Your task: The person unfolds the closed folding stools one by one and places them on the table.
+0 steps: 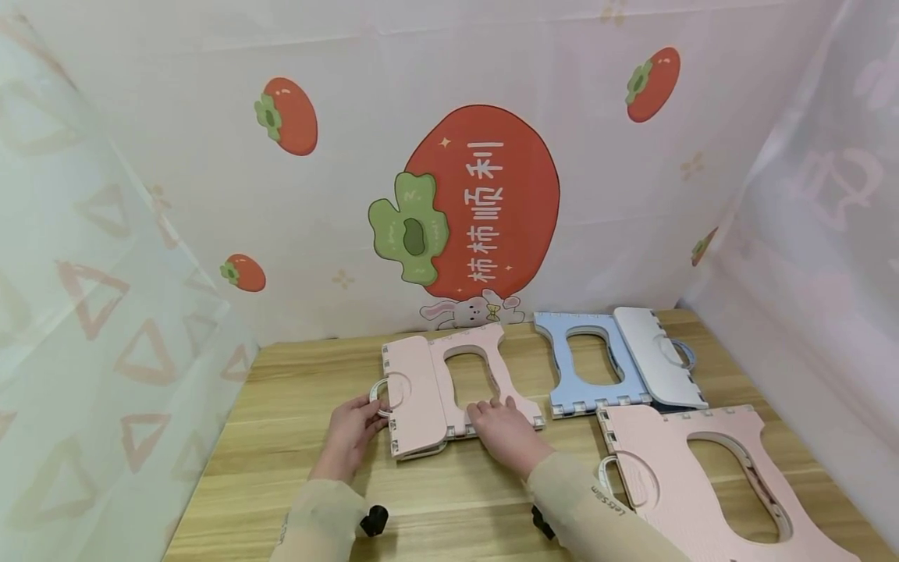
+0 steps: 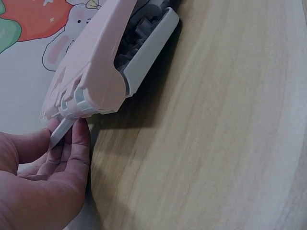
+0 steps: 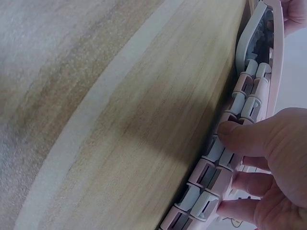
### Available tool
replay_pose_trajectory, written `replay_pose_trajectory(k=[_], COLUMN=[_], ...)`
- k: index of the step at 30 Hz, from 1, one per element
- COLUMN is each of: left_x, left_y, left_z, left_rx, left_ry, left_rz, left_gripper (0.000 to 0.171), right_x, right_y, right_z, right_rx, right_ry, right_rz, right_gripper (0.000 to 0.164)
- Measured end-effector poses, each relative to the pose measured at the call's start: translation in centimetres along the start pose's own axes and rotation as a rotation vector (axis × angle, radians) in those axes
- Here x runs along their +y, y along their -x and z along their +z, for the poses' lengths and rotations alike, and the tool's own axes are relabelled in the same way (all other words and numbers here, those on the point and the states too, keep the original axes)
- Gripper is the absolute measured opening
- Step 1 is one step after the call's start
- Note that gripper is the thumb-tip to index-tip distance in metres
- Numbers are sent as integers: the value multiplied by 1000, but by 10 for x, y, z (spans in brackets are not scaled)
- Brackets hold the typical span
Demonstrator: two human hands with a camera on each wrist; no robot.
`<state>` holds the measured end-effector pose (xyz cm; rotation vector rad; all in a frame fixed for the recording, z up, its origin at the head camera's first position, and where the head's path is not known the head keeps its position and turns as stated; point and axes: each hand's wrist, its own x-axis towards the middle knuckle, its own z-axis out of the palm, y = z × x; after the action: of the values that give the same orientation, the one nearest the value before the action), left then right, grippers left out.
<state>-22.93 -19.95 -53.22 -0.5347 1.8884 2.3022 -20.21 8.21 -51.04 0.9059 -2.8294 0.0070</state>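
A pink folding stool (image 1: 419, 390) lies folded flat on the wooden table, its cut-out side panel to the right. At its left edge my left hand (image 1: 350, 434) pinches the white loop handle (image 2: 62, 132) between thumb and fingers. My right hand (image 1: 507, 434) grips the near hinged edge beside the oval opening. In the right wrist view the thumb lies against the hinge knuckles (image 3: 212, 168), with the fingers over the other side. Under the stool's top a grey inner part (image 2: 152, 52) shows in a dark gap.
A blue folding stool (image 1: 598, 395) with a pale top lies flat at the back right. Another pink folding stool (image 1: 691, 499) lies at the front right, near my right forearm. Printed cloth walls (image 1: 337, 117) stand behind and on both sides of the table (image 1: 274, 437).
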Motion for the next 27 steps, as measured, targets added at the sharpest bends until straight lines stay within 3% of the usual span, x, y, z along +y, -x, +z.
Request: replay_pose_trajectory(k=[12, 27], left_x=[8, 22], left_y=[1, 7], left_z=[2, 4], left_rx=[9, 7], left_ry=[35, 69], left_rz=[-54, -36], left_gripper=[37, 31], right_x=[-1, 0], right_y=[1, 1], right_z=[-1, -5], right_rx=[11, -13], right_ry=[23, -25], right_rz=[-10, 4], right_gripper=[18, 22])
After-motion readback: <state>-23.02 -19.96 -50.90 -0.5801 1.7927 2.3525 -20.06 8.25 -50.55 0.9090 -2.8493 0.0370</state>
